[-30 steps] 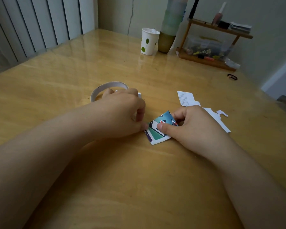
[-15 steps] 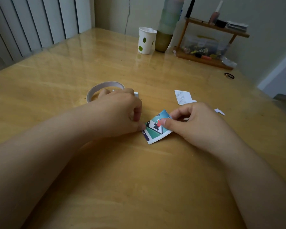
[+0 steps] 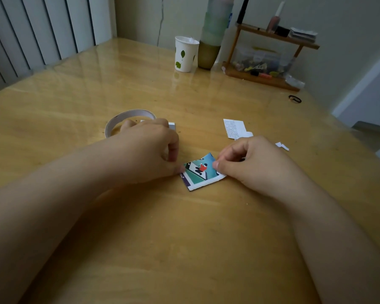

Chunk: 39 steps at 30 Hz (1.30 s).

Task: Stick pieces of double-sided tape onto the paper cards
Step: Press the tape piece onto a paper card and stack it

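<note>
Two hands are working at the illustrated card (image 3: 201, 172): the right hand (image 3: 249, 163) is pinching its right edge, the left hand (image 3: 150, 150), fingers curled, is pressing its left corner. Beyond the card, print on a white slip (image 3: 234, 128) is staying unreadable, and the left hand is hiding part of the tape roll (image 3: 127, 119).

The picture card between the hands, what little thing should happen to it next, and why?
Probably lift the card by its right edge and turn it over. The right hand pinches that edge, the left hand touches the left corner, and only the printed side shows, with no tape visible on it.
</note>
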Tool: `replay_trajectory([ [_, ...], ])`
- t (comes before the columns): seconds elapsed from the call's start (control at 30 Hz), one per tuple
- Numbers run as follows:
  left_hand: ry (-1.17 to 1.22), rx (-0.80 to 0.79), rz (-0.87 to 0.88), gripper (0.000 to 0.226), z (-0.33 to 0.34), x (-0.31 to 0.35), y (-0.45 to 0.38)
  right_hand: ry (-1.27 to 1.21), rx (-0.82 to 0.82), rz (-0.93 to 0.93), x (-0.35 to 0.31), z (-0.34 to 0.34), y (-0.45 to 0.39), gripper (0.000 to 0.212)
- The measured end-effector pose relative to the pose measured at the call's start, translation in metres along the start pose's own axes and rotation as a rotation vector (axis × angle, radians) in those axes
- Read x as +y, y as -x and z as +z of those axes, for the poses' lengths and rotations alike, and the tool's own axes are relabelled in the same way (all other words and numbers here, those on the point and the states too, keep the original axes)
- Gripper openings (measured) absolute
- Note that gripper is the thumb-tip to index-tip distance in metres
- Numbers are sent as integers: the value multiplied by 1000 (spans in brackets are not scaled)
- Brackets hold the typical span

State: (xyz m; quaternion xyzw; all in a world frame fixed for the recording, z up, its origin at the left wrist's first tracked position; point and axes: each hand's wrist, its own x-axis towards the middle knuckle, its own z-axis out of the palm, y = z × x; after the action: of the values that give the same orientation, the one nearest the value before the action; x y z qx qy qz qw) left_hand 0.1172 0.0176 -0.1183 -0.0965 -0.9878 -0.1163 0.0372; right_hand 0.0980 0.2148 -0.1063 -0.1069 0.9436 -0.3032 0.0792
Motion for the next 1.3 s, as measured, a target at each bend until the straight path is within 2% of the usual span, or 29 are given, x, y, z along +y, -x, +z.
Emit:
replay_trajectory([
  [0.8,-2,10,2,25,1,-2,0,18,14,-44,-3,1,3,17],
  [1.07,5,10,-2,24,1,-1,1,104,62,-62,-3,1,3,15],
  [1.13,-3,14,2,24,1,-1,1,134,85,-108,-3,3,3,21],
  [1.3,-18,17,8,25,0,0,0,150,92,-253,-11,26,0,16],
])
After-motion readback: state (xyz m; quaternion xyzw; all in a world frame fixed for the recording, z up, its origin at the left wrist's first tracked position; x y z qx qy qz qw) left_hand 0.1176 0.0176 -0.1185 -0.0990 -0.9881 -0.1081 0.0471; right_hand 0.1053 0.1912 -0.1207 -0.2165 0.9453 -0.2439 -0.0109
